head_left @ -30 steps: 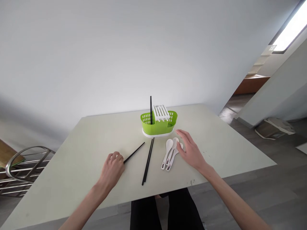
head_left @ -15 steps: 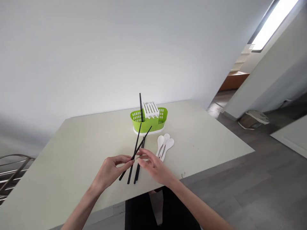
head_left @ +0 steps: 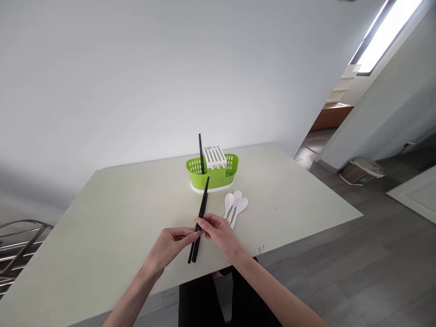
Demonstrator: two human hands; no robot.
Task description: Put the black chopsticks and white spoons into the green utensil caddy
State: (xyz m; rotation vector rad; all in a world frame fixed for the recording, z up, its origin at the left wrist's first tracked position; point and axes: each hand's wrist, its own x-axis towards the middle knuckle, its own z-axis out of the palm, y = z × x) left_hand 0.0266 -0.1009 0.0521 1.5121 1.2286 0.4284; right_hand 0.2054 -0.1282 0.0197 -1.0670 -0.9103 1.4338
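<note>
Black chopsticks are pinched between the fingers of my left hand above the table's front part. My right hand is closed on them too, its thumb and fingertips just above the left fingertips. The held sticks lie close together, and their tips point toward the basket. More black chopsticks lie on the table underneath, partly hidden by the held ones. Right of my right hand lie several white spoons, their handles partly covered by that hand.
Behind the hands stands a green basket with a white rack on top. Black chopsticks stand upright in its left compartment. The pale table meets the wall. A metal rack is at the far left.
The held chopsticks were crossed and spread; now they lie together. My right hand has gone from loose, parted fingers to a pinch on the sticks, and my left hand has shifted right.
</note>
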